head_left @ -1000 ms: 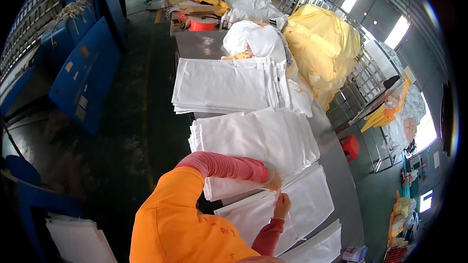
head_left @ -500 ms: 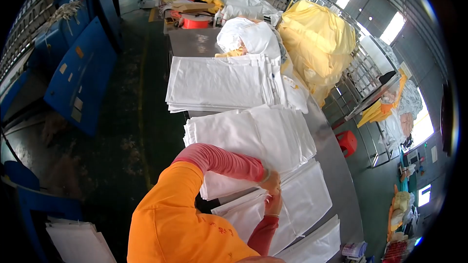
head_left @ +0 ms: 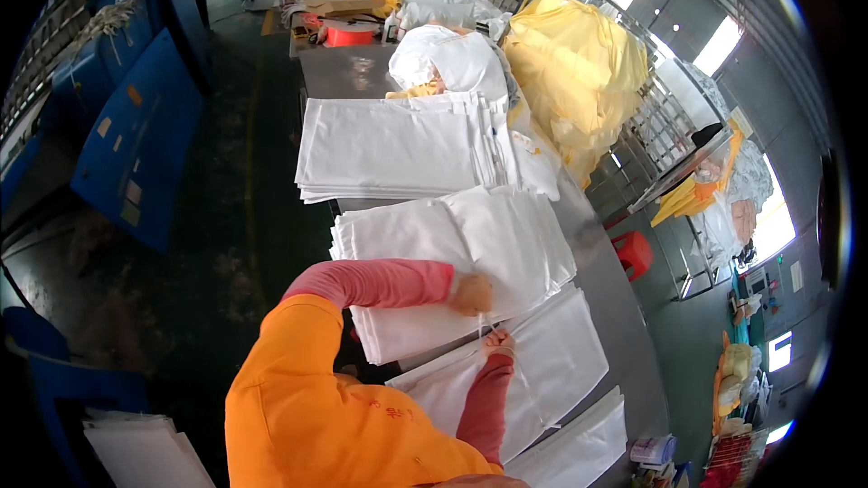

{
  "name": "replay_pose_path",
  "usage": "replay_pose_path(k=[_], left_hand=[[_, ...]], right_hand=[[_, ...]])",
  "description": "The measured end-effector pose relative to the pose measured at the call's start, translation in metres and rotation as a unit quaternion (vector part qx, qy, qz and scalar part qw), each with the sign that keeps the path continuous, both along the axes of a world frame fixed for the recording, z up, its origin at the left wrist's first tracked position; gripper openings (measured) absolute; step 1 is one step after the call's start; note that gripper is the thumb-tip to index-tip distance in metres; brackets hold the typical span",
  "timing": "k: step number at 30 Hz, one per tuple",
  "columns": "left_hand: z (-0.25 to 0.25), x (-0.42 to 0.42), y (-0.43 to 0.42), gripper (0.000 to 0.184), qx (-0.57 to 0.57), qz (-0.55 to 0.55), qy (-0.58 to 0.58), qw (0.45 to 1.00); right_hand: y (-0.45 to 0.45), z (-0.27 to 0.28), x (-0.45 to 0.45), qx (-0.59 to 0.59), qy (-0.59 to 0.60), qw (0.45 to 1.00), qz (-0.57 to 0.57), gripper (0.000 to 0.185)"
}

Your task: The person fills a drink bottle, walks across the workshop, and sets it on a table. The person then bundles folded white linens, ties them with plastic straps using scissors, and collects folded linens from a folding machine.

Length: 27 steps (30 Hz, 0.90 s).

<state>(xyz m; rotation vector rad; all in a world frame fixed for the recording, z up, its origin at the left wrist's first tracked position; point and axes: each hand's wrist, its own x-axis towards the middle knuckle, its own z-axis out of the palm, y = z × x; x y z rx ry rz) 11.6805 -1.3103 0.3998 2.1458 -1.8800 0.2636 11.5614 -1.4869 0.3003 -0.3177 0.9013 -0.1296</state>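
A white string [head_left: 481,325] runs between my two hands, over a stack of folded white fabric [head_left: 562,343] on the metal table. My left hand [head_left: 472,295] is closed on one part of the string, just above the edge of a second folded white stack [head_left: 515,230]. Closer to my body, my right hand [head_left: 497,342] pinches the string low on the nearer stack. A thin line of string crosses that stack toward its front edge. The fingers partly hide the spot where the string meets the fabric.
Another folded white stack [head_left: 389,145] lies farther up the metal table [head_left: 615,280], and one more [head_left: 579,443] at the near end. Beyond are a white bundle [head_left: 452,59], red tape roll [head_left: 348,33] and large yellow-covered pile [head_left: 574,72]. A red stool [head_left: 631,255] stands right.
My hands have moved apart, the left one up and to the left, and string now shows between them. The view has shifted slightly.
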Motion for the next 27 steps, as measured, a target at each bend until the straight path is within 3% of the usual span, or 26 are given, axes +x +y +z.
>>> replay_pose_path(k=[2, 4, 5, 8, 10, 11, 13, 15, 18, 19, 20, 22, 23, 25, 27], left_hand=[[0.043, 0.012, 0.027, 0.01, -0.024, -0.135, 0.027, 0.99], [0.04, 0.016, 0.026, 0.012, -0.034, -0.13, 0.06, 0.989], [0.039, 0.018, 0.024, 0.012, -0.034, -0.125, 0.078, 0.989], [0.045, 0.016, 0.017, 0.012, -0.003, -0.097, 0.126, 0.987], [0.046, 0.008, 0.012, 0.013, 0.003, -0.075, 0.193, 0.978], [0.045, 0.003, 0.008, 0.013, -0.008, -0.064, 0.243, 0.968], [0.043, 0.001, 0.001, 0.014, 0.013, -0.055, 0.303, 0.951], [0.04, 0.002, -0.006, 0.016, 0.081, -0.06, 0.326, 0.94], [0.034, -0.012, -0.007, 0.015, 0.083, -0.104, 0.108, 0.985], [0.031, -0.015, -0.01, 0.014, 0.095, -0.095, 0.106, 0.985], [0.029, -0.018, -0.014, 0.014, 0.107, -0.085, 0.102, 0.985], [0.03, -0.017, -0.014, 0.014, 0.101, -0.085, 0.116, 0.984], [0.03, -0.014, -0.013, 0.014, 0.081, -0.096, 0.133, 0.983], [0.025, -0.008, -0.014, 0.014, 0.056, -0.117, 0.188, 0.973], [0.018, -0.001, -0.017, 0.016, 0.044, -0.138, 0.266, 0.953]], right_hand=[[0.004, 0.006, 0.005, -0.063, -0.004, 0.998, 0.011, 0.029], [0.005, 0.01, 0.005, -0.151, -0.011, 0.988, 0.022, 0.029], [0.008, 0.018, -0.004, -0.309, -0.029, 0.95, 0.024, 0.033], [0.013, 0.029, -0.027, -0.498, -0.051, 0.866, 0.008, 0.025], [0.04, 0.056, -0.037, -0.709, -0.027, 0.703, 0.047, 0.013], [0.055, 0.073, -0.042, -0.796, -0.013, 0.602, 0.066, 0.02], [0.09, 0.118, -0.05, -0.766, -0.028, 0.636, 0.091, 0.042], [0.094, 0.126, -0.052, -0.737, -0.059, 0.666, 0.097, 0.061], [0.079, 0.119, -0.045, -0.683, -0.092, 0.72, 0.076, 0.054], [0.083, 0.133, -0.046, -0.613, -0.107, 0.778, 0.081, 0.04], [0.076, 0.128, -0.045, -0.594, -0.122, 0.794, 0.043, 0.037], [0.063, 0.122, -0.04, -0.55, -0.152, 0.821, -0.031, 0.035], [0.06, 0.117, -0.034, -0.483, -0.115, 0.862, -0.103, 0.041], [0.069, 0.131, -0.033, -0.338, -0.149, 0.914, -0.168, 0.04], [0.063, 0.121, -0.038, -0.257, -0.184, 0.93, -0.187, 0.036]])
